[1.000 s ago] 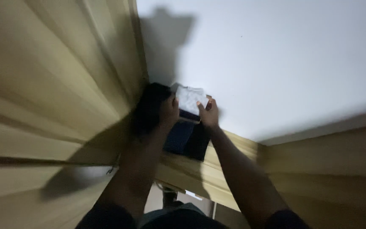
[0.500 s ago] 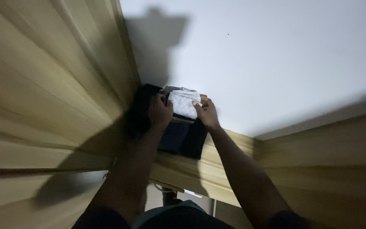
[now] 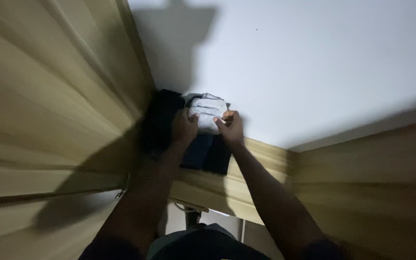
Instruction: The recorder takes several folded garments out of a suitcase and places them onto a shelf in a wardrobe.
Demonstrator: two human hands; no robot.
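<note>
Both hands, left hand (image 3: 185,127) and right hand (image 3: 230,127), have edged closer together, pinching the white quilted cloth bundle (image 3: 206,111) atop the dark folded fabric stack (image 3: 203,151), which, overhanging the tan wooden ledge (image 3: 261,159), could slide off.

Dim, soft and blurred at the edges; hard shadows fall upward.

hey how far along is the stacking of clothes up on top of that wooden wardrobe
Done: dark folded clothes already lie on the yellowish wooden wardrobe top, beside a black bundle. In hand: the left hand and right hand both grip a white folded cloth over that stack. Left: the cloth is not yet released, and the dark clothes overhang the front edge.
</note>
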